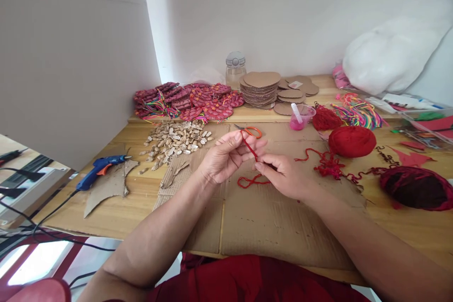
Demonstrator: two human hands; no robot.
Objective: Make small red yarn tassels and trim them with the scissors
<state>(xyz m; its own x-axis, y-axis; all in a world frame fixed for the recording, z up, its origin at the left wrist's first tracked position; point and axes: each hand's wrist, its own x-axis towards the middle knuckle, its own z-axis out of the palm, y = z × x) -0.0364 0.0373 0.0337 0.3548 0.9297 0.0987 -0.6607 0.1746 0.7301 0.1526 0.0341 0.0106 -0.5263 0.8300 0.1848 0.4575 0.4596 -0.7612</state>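
Observation:
Between my two hands runs a short stretch of red yarn (249, 146). My left hand (226, 156) pinches it between thumb and forefinger, palm turned up and the other fingers loosely spread. Thumb and fingertips of my right hand (285, 174) close on the lower end, knuckles up. A loop of the same yarn lies on the cardboard sheet (262, 217) just under the hands. Behind my left fingers lies a pair of orange-handled scissors (255, 131), partly covered by them.
Peanut shells (177, 139) and a blue glue gun (101, 170) are at left. Pink-red decorated pieces (208, 99), a lidded bottle (235, 68) and cardboard cutouts (260, 89) stand along the back. A pink cup (300, 118), red yarn ball (352, 141) and dark red yarn ball (417, 188) sit right.

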